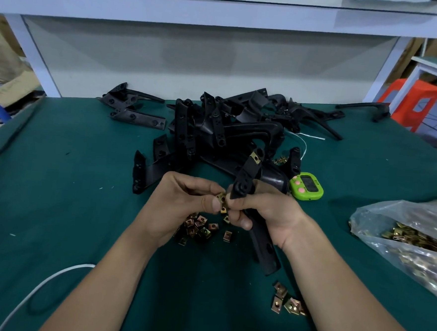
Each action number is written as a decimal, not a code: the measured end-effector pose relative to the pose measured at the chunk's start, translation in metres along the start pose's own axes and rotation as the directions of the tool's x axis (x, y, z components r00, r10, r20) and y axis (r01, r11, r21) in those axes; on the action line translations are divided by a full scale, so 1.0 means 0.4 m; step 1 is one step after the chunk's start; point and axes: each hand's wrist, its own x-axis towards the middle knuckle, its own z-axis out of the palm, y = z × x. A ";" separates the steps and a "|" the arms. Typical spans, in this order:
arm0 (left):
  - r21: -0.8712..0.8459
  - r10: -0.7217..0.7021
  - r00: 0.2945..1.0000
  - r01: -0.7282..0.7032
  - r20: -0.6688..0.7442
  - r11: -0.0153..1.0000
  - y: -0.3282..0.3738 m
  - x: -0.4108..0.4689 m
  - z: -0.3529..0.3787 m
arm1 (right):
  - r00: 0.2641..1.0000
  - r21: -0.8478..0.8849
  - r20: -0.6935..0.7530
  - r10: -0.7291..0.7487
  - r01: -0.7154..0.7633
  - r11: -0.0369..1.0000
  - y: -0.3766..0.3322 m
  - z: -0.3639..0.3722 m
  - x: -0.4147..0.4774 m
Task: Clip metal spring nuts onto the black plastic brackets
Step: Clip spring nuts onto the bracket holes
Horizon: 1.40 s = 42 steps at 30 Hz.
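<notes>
off to the right on the dark green surface (69, 180) lies a crumpled clear plastic bag (394, 219), and inside it a heap of brass-coloured metal spring nuts (414, 237) shows through the film. in the middle, just above the surface, the left hand (183, 204) has its fingers pinched on a single spring nut (221, 200), held right against the lower tip of a long black plastic bracket (245, 178). the right hand (268, 215) has its fingers curled round that bracket's middle, so one end pokes up past the knuckles and the other runs down under the palm. a second nut (255, 158) already sits clipped on the upper end. under the hands is a scatter of loose nuts (199, 226), partly hidden by the left wrist, and a smaller cluster of nuts (286, 300) lies beside the right forearm. behind the hands a tangled pile of black brackets (227, 129) crowds the back of the surface, with a small green digital timer (306, 188) just beside it, half covered by a bracket. a white cable (43, 285) curls at the near left.
</notes>
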 end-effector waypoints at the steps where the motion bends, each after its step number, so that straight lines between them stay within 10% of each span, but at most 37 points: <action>1: -0.011 -0.018 1.000 0.018 0.024 1.000 -0.001 0.001 -0.003 | 1.000 -0.036 0.006 -0.009 0.009 0.999 -0.001 -0.001 0.000; 5: 0.034 -0.023 0.978 0.031 -0.205 0.999 0.004 0.012 -0.025 | 0.994 -0.275 -0.095 -0.047 0.019 0.961 -0.019 -0.025 -0.004; 9: 0.490 0.012 0.882 0.250 -0.471 0.835 0.001 0.010 -0.069 | 0.986 -0.577 -0.165 0.000 -0.097 0.811 -0.035 -0.026 -0.013; 16: 0.771 0.141 0.872 0.326 -0.469 0.548 0.008 -0.007 -0.080 | 0.983 -0.916 -0.131 -0.127 -0.071 0.395 0.017 0.045 0.020; 20: 0.810 -0.071 0.903 0.412 -0.423 0.416 0.026 -0.013 -0.109 | 0.960 -0.888 -0.243 -0.142 -0.161 0.430 0.006 0.022 0.015; 24: 0.691 -0.345 0.922 0.365 -0.175 0.624 0.029 -0.014 -0.128 | 0.927 -0.777 -0.349 -0.138 -0.204 0.596 -0.013 -0.010 0.008; 37: 0.755 -0.160 0.965 0.263 -0.209 0.601 -0.006 0.005 -0.079 | 0.822 -0.615 -0.537 -0.187 -0.230 0.755 -0.016 -0.067 0.004; 42: 0.757 -0.182 0.962 0.274 -0.206 0.594 0.000 0.004 -0.080 | 0.930 -0.831 -0.349 -0.113 -0.252 0.496 -0.026 -0.026 0.005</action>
